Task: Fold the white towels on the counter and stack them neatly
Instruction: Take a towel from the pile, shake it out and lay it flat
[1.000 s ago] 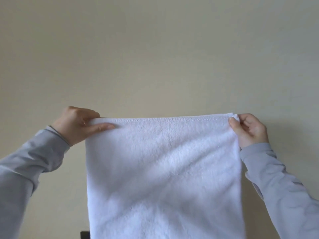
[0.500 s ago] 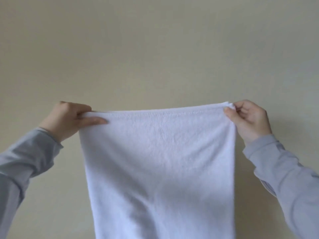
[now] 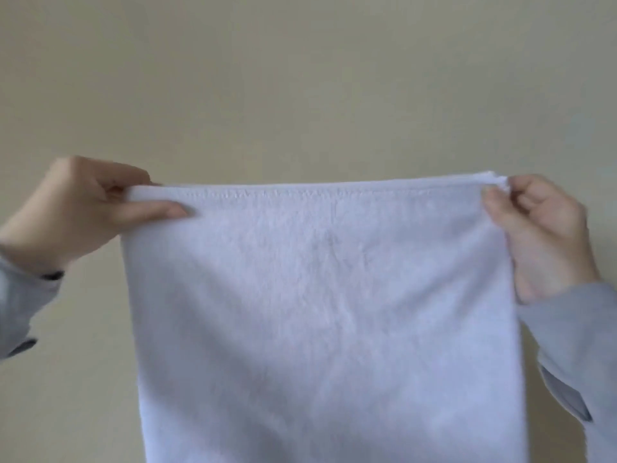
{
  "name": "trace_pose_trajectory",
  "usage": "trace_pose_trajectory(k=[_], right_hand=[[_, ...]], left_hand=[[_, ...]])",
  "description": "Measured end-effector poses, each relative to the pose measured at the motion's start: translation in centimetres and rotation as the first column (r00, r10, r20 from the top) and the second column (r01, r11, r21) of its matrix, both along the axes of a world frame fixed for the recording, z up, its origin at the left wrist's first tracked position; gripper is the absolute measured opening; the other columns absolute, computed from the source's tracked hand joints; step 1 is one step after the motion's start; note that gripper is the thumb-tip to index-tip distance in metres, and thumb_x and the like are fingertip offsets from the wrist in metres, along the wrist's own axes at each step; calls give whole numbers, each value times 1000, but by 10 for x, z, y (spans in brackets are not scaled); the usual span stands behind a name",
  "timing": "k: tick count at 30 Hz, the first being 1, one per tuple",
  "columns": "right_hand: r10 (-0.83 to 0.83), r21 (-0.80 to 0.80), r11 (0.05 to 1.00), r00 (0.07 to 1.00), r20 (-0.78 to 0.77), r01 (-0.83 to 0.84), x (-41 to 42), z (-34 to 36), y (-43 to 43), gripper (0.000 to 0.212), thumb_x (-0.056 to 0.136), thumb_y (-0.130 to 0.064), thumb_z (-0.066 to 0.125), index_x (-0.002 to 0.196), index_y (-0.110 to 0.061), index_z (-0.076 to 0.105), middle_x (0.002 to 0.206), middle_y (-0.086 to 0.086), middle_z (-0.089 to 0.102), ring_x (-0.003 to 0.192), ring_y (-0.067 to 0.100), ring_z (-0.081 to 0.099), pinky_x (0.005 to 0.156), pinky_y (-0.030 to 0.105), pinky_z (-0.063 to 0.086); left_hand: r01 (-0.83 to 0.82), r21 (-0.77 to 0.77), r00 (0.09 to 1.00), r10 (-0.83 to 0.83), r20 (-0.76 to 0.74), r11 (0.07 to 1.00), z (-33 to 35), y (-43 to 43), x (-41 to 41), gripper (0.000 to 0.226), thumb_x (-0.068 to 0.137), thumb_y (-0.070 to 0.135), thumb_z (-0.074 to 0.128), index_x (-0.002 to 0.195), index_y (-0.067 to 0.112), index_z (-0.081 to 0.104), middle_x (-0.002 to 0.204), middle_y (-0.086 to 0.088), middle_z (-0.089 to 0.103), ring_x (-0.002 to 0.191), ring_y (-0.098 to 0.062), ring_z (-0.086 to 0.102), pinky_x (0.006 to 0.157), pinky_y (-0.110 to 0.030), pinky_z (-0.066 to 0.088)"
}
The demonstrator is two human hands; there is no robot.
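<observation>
Across the middle of the frame, I note one white towel [image 3: 320, 312] held up in the air and hanging as a flat sheet. Its stitched top hem runs nearly level from the left hand to the right hand, and its lower part passes out of the bottom edge of the frame, so I cannot see where it ends.

At centre left, the left hand [image 3: 76, 212] is closed on the towel's upper left corner. The thumb lies along the front of the cloth just under the hem, and the fingers curl over the top behind it.

At centre right, the right hand [image 3: 547, 235] is closed on the upper right corner, thumb tip pressed to the front of the hem and fingers bent behind. The corner there shows a small bunch of cloth at the fingertips.

Both wrists carry grey sleeves [image 3: 577, 345], one at each lower side of the frame.

Behind everything I record a plain beige wall [image 3: 307, 78]. The counter is not in view from this angle.
</observation>
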State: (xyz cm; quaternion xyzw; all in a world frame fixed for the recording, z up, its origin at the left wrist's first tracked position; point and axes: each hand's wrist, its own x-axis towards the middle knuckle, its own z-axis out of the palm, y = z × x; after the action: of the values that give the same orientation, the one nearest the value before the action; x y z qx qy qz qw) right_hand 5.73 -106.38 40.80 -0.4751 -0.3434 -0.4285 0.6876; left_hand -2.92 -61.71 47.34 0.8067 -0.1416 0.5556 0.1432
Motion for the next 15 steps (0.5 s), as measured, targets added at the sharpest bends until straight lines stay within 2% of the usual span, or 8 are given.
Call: trace_pose_trajectory(k=[2, 3, 5, 7, 9, 12, 15], right_hand=[[-93, -130, 989, 988, -124, 77, 11, -19, 15, 19, 86, -5, 62, 74, -19, 58, 65, -7, 61, 66, 6, 50, 63, 21, 42], [-125, -157, 983, 975, -182, 97, 16, -30, 23, 21, 87, -1, 60, 74, -18, 56, 68, -1, 59, 69, 10, 49, 67, 26, 40], [-129, -136, 985, 970, -208, 102, 21, -39, 32, 16, 86, -3, 61, 76, -15, 57, 75, 8, 57, 74, 16, 49, 71, 30, 38], [-125, -124, 987, 975, -185, 103, 16, -40, 28, 13, 85, -8, 64, 76, -18, 60, 78, 7, 58, 75, 14, 51, 70, 27, 40], [-118, -118, 988, 979, -166, 99, 14, -38, 23, 12, 84, -12, 64, 76, -20, 60, 78, 4, 58, 75, 12, 52, 70, 25, 41], [-123, -95, 990, 976, -181, 108, 13, -38, 23, 7, 86, -11, 63, 80, -15, 60, 81, 8, 57, 78, 15, 51, 73, 28, 41], [-111, -54, 993, 974, -198, 103, 14, -40, 20, 8, 87, -9, 61, 81, -14, 59, 78, 5, 57, 77, 13, 50, 73, 24, 41]], left_hand=[[-43, 84, 995, 50, -82, 996, -23, -15, 4, 63, 63, 58, 78, 48, 8, 43, 42, -4, 34, 42, -7, 27, 43, -31, 28], [-75, 118, 986, 92, -141, 990, -38, -23, 9, 63, 64, 50, 80, 45, 11, 35, 41, 0, 26, 42, -8, 25, 43, -28, 23], [-67, 73, 974, 82, -212, 995, -59, -27, 17, 62, 61, 46, 79, 46, 17, 27, 43, 7, 19, 43, -10, 20, 42, -27, 16], [-34, 3, 975, 34, -218, 999, -63, -23, 15, 58, 55, 52, 74, 47, 19, 27, 46, 9, 19, 43, -10, 18, 40, -23, 10], [-3, -38, 979, -4, -202, 999, -58, -22, 12, 57, 55, 54, 72, 47, 15, 31, 47, 8, 20, 45, -9, 18, 41, -25, 11], [47, -23, 984, -51, -174, 999, -53, -30, 12, 60, 58, 51, 72, 49, 4, 36, 49, 5, 22, 47, -7, 19, 42, -26, 13], [142, -71, 970, -154, -190, 987, -56, -35, 17, 59, 61, 46, 72, 50, 2, 35, 50, 8, 23, 47, -6, 20, 41, -21, 13]])
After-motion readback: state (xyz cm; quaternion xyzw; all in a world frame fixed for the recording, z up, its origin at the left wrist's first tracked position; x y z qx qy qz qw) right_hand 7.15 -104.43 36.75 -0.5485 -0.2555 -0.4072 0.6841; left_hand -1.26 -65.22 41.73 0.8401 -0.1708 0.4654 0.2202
